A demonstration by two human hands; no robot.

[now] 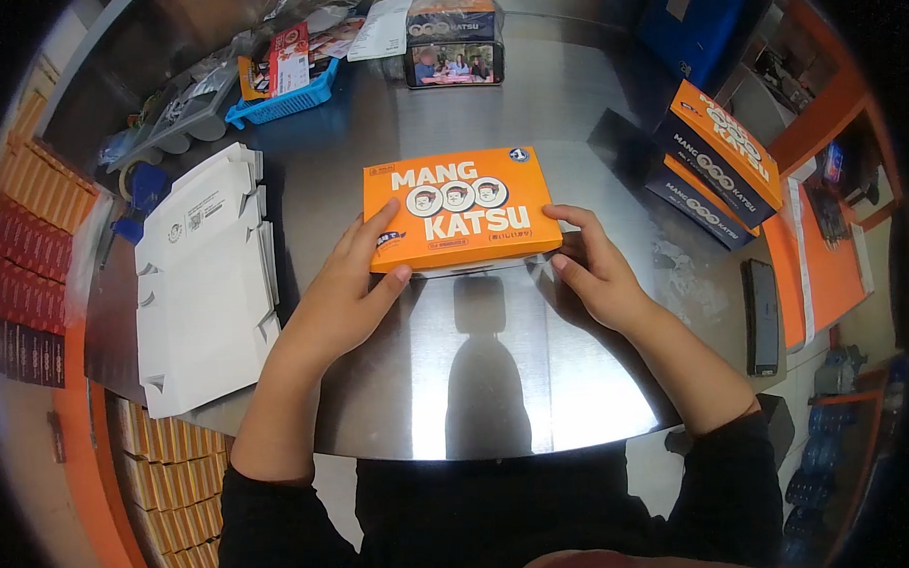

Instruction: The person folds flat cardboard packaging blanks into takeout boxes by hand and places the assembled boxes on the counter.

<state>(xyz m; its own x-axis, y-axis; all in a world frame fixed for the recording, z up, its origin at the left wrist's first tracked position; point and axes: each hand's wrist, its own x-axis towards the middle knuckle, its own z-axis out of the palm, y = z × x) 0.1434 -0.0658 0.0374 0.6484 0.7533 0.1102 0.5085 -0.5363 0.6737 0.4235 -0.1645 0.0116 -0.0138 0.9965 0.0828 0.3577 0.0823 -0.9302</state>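
Note:
An orange box (460, 209) printed "MANG KATSU" lies lid up over the middle of the steel table, its front edge toward me. Round its left front corner is my left hand (352, 278), with fingers on the lid's side and the thumb at the front edge. My right hand (599, 269) grips the right front corner, thumb below and a finger on the top edge. Flat white unfolded box blanks (206, 283) lie stacked on the left. Two more orange and dark blue boxes (715, 160) are stacked at the right.
A phone (455, 66) playing a video leans on a wrapped box at the back. Beside it are a blue basket (283, 102) with packets and a grey tray (183, 118). A dark phone (762, 316) lies at the right edge. A tape dispenser (143, 190) is behind the blanks.

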